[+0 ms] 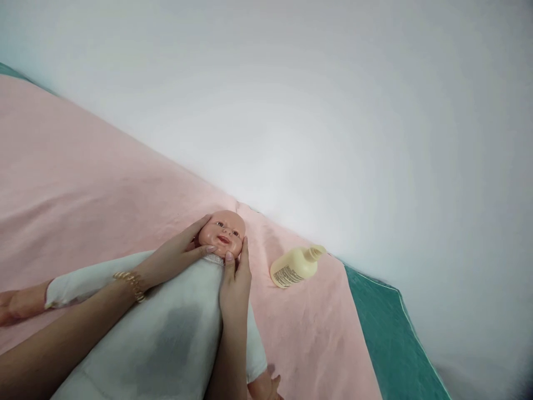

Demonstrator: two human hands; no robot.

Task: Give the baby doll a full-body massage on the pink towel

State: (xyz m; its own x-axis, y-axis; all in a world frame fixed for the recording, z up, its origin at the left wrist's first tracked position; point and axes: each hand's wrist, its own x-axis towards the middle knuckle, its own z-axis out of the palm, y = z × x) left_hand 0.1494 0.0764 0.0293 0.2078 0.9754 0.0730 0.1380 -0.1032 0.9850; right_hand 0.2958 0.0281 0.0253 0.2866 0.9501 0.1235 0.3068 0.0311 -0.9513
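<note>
The head view shows one bald, pink-headed plastic baby doll in white long-sleeved clothing, one pale-yellow plastic pump bottle and two bare hands. The doll lies face-up on a pink cloth, head at centre, body toward the bottom edge, arms spread out to both sides. The left hand, a gold-coloured bracelet at its wrist, and the right hand cup the head between them, thumbs near the chin.

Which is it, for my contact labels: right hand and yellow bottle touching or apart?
Apart. The head view shows pink cloth between the right hand and the yellow bottle.
</note>
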